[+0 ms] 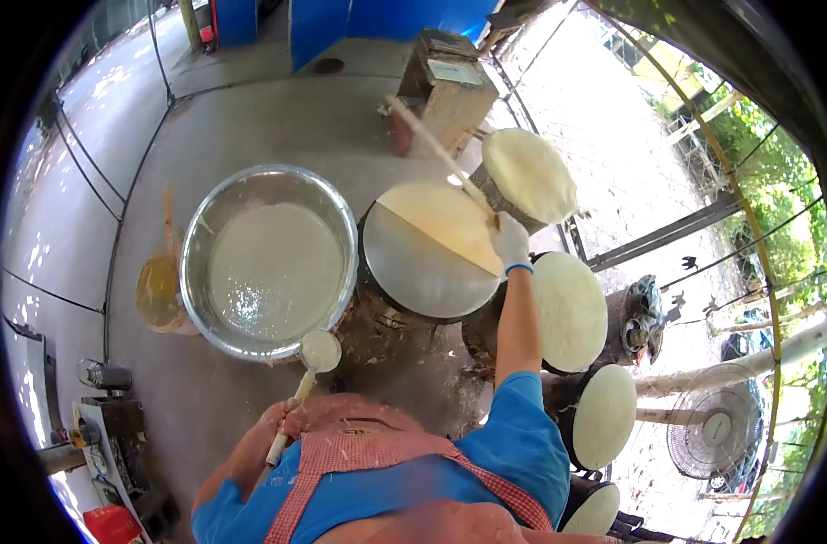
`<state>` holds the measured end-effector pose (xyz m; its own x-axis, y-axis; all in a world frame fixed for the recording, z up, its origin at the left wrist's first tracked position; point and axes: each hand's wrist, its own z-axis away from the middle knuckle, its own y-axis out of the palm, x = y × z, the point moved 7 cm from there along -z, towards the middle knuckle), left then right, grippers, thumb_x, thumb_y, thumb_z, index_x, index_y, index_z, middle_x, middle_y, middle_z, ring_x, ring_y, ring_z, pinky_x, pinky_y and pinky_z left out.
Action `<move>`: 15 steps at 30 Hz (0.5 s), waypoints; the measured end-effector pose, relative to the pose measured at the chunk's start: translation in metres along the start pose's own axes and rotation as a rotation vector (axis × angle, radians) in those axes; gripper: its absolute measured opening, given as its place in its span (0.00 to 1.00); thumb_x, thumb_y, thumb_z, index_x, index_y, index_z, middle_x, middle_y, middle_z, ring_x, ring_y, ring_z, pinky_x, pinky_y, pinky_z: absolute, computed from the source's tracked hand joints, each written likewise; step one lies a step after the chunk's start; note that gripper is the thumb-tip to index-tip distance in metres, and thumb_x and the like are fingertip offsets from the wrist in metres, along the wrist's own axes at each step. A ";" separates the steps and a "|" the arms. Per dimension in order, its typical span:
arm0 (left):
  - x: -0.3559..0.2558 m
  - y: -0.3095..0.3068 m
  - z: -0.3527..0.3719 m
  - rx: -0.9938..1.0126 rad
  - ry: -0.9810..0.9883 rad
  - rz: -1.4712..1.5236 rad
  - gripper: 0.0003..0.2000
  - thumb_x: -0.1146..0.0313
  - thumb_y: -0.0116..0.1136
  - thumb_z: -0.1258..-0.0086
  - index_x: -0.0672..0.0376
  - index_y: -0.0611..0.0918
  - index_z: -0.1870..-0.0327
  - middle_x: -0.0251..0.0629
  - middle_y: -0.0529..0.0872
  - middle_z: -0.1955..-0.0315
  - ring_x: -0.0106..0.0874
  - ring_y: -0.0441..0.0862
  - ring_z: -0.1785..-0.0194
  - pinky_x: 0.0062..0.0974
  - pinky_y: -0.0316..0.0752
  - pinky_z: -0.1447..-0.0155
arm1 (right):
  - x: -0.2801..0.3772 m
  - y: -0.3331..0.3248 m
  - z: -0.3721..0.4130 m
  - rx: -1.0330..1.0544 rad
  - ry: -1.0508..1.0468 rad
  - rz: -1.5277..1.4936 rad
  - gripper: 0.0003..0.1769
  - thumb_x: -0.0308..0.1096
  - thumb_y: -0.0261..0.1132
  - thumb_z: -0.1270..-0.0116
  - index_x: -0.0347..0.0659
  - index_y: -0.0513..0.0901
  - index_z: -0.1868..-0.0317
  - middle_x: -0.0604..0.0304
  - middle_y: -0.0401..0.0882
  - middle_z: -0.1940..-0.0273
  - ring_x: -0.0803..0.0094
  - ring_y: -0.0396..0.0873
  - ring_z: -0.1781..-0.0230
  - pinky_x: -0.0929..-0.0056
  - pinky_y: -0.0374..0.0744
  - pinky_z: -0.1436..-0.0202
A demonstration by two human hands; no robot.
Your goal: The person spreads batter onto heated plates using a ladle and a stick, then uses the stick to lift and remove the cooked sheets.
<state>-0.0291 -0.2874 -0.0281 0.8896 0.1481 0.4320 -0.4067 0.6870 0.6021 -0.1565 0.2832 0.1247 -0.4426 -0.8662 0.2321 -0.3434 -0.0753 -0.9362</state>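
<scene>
My left hand [291, 421] is closed around the handle of a ladle [321, 352]. The ladle's bowl is full of pale batter and sits just outside the near rim of a large metal basin [191, 258], which holds more batter [276, 263]. In a white glove, my right hand [510, 241] grips one end of a long wooden stick [436, 152] at the right edge of a round griddle [413, 272]. A thin pale crepe [445, 218] covers the griddle's far-right half with a straight edge. Bare metal shows on the near-left half.
To the right, several round griddles carry pale crepes [569, 313]. A yellowish container [160, 290] with a stick stands left of the basin. Behind the griddle is a box-like stand [450, 91]. A fan [715, 426] is at far right, and metal equipment [114, 426] at far left.
</scene>
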 end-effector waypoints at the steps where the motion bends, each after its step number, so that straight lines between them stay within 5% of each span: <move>1: -0.005 0.002 -0.002 0.030 -0.024 -0.003 0.11 0.62 0.56 0.35 0.55 0.69 0.71 0.30 0.63 0.89 0.19 0.57 0.89 0.15 0.56 0.90 | -0.007 -0.011 -0.009 -0.016 0.044 -0.010 0.15 0.45 0.58 0.37 0.40 0.79 0.62 0.43 0.81 0.65 0.45 0.78 0.61 0.51 0.75 0.58; 9: -0.009 0.032 -0.024 0.121 -0.024 0.010 0.15 0.58 0.54 0.34 0.55 0.69 0.78 0.30 0.61 0.90 0.21 0.57 0.89 0.17 0.57 0.88 | -0.055 -0.069 -0.102 -0.221 -0.007 -0.080 0.17 0.43 0.58 0.37 0.36 0.80 0.61 0.40 0.80 0.68 0.44 0.79 0.64 0.55 0.76 0.60; 11: -0.004 0.042 -0.036 0.210 -0.005 0.053 0.10 0.60 0.52 0.32 0.53 0.71 0.71 0.28 0.61 0.88 0.19 0.57 0.88 0.16 0.56 0.89 | -0.041 -0.100 -0.127 -0.230 -0.093 -0.065 0.18 0.43 0.58 0.37 0.35 0.80 0.61 0.43 0.81 0.70 0.48 0.80 0.68 0.58 0.77 0.63; 13: 0.007 0.052 -0.054 0.280 -0.012 0.120 0.09 0.60 0.51 0.31 0.53 0.72 0.68 0.27 0.60 0.87 0.18 0.57 0.88 0.16 0.56 0.89 | -0.041 -0.113 -0.160 -0.071 0.027 -0.299 0.18 0.43 0.59 0.37 0.34 0.80 0.63 0.50 0.80 0.76 0.61 0.80 0.78 0.65 0.77 0.72; 15: 0.022 0.063 -0.073 0.335 -0.036 0.207 0.11 0.59 0.51 0.32 0.57 0.71 0.70 0.27 0.60 0.88 0.19 0.56 0.88 0.17 0.57 0.88 | -0.073 -0.100 -0.224 0.073 0.097 -0.218 0.17 0.40 0.59 0.43 0.34 0.82 0.63 0.45 0.81 0.74 0.57 0.81 0.75 0.63 0.78 0.67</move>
<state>-0.0201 -0.1889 -0.0290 0.7764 0.2298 0.5868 -0.6271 0.3740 0.6833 -0.2752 0.4650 0.2606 -0.4430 -0.7743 0.4519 -0.3801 -0.2942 -0.8769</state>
